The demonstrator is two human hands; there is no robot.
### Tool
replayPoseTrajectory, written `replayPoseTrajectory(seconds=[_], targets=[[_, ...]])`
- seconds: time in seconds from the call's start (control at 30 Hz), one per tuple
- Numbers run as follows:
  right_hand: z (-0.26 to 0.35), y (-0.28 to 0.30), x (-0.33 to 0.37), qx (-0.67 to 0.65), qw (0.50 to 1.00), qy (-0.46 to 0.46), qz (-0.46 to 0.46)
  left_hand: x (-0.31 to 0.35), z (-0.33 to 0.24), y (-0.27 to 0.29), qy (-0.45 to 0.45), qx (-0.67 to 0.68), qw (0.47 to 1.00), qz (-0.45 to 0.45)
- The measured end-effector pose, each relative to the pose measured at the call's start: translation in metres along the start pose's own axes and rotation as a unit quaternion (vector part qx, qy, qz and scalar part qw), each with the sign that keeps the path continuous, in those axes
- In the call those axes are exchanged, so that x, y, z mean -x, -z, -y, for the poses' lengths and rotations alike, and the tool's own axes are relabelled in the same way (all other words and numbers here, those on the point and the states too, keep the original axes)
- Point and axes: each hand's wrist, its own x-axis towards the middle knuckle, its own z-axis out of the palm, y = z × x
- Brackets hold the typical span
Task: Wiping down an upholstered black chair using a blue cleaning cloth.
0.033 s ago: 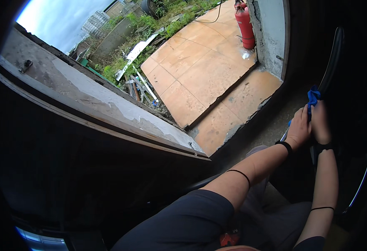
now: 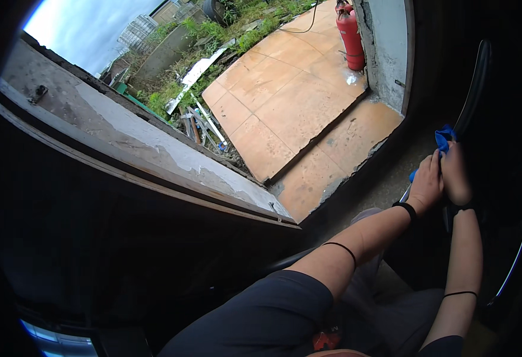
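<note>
A bunched blue cloth point(image 2: 444, 138) sticks out above my two hands, at the right of the view. My left hand point(image 2: 427, 183) has its fingers curled together; a bit of blue shows at its outer side too. Close against it, my right hand point(image 2: 455, 175) grips the cloth from the other side, its outer edge lost in shadow. Just beyond the hands rises a dark curved bar point(image 2: 473, 95) with a pale edge. What lies under the fingers is hidden.
Left of me runs a dark-framed opening with a peeling wall point(image 2: 124, 128). Beyond it lie orange floor tiles point(image 2: 285, 107) with a broken edge. A red cylinder point(image 2: 350, 41) stands by the concrete post point(image 2: 386, 53). A thin bright curved edge point(image 2: 511, 265) shows at lower right.
The cloth's upper end has spread and shifted slightly left and down. Both hands stay in nearly the same place, and the whole view has moved a little.
</note>
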Motion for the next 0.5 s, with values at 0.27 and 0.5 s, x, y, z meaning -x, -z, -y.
replayPoseTrajectory(seconds=[0.27,0.5], targets=[[0.061,0.005,-0.010,0.229,0.972,0.002,0.060,-0.005,0.001,0.000,0.084,0.052,0.994,0.035],[0.048,-0.005,0.002,0.189,0.977,0.081,0.058,0.000,-0.002,0.005,0.099,-0.002,0.995,0.022]])
